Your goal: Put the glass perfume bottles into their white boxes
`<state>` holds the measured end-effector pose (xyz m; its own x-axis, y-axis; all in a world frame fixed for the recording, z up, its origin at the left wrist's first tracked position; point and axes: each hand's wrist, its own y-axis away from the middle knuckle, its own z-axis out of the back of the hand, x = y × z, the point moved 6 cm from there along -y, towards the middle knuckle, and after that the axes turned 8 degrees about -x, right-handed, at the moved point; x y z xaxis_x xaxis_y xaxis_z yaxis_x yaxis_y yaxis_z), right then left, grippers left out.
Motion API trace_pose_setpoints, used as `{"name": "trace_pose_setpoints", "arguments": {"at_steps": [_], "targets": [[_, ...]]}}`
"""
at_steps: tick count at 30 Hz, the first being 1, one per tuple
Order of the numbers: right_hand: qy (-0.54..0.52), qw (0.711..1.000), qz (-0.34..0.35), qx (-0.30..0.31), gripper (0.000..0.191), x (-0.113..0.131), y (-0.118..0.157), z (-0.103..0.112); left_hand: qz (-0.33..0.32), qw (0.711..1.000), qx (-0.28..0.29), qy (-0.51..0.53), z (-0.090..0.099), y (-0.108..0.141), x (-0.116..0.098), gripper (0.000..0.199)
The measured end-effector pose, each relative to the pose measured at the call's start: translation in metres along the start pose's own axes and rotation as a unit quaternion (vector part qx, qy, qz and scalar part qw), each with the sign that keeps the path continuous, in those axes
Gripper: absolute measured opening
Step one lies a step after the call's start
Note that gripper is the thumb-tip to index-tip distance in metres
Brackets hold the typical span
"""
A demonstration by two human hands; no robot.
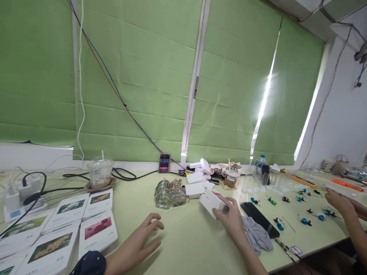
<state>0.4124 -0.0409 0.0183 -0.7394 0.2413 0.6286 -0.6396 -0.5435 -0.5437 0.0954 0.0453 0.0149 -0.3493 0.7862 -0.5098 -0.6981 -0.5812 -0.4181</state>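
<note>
My right hand [231,217] is closed around a small white box [208,203], tilted above the table. A bit of pink print shows on the box near my fingertips. My left hand [142,242] hovers over the table with fingers apart and nothing in it. Between and beyond the hands stand several clear glass bottles [163,198] in a tight cluster. More white boxes [195,190] lie just behind the held one. To the left, white boxes with flower pictures [97,229] are laid out in rows.
A grey cloth [256,235] and a black phone [259,218] lie right of my right hand. Plastic cups [100,172] and cables [126,175] sit toward the window. At right, small blue parts [305,220] are spread near another person's hands [340,202].
</note>
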Motion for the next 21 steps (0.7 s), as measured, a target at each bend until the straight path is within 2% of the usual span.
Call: {"name": "trace_pose_setpoints", "arguments": {"at_steps": [3, 5, 9, 12, 14, 17, 19, 21], "targets": [[0.092, 0.994, 0.001, -0.05, 0.047, -0.007, -0.02, 0.013, 0.0, 1.0, 0.011, 0.001, -0.004, 0.001, 0.001, 0.022], [0.152, 0.987, -0.005, -0.056, 0.047, -0.013, -0.034, 0.009, 0.006, 1.0, 0.022, -0.002, -0.007, 0.003, 0.001, 0.024], [0.205, 0.978, -0.022, -0.015, 0.049, -0.029, -0.053, -0.02, 0.024, 0.998, 0.053, -0.032, -0.011, 0.006, 0.001, 0.03], [0.231, 0.972, -0.043, 0.022, 0.053, -0.039, -0.057, -0.042, 0.04, 0.989, 0.071, -0.12, -0.009, 0.006, 0.002, 0.035], [0.267, 0.963, -0.041, 0.008, 0.059, -0.036, -0.057, -0.049, 0.062, 0.974, 0.073, -0.205, -0.003, 0.006, 0.005, 0.041], [0.269, 0.96, 0.059, -0.046, 0.056, -0.01, -0.052, -0.057, 0.115, 0.939, 0.061, -0.318, 0.015, 0.005, 0.012, 0.057], [0.203, 0.971, 0.125, -0.031, 0.045, 0.01, -0.045, -0.069, 0.155, 0.908, 0.046, -0.386, 0.032, 0.007, 0.017, 0.064], [0.13, 0.984, 0.121, 0.022, 0.04, 0.02, -0.038, -0.086, 0.206, 0.869, 0.03, -0.448, 0.051, 0.012, 0.024, 0.065]]}}
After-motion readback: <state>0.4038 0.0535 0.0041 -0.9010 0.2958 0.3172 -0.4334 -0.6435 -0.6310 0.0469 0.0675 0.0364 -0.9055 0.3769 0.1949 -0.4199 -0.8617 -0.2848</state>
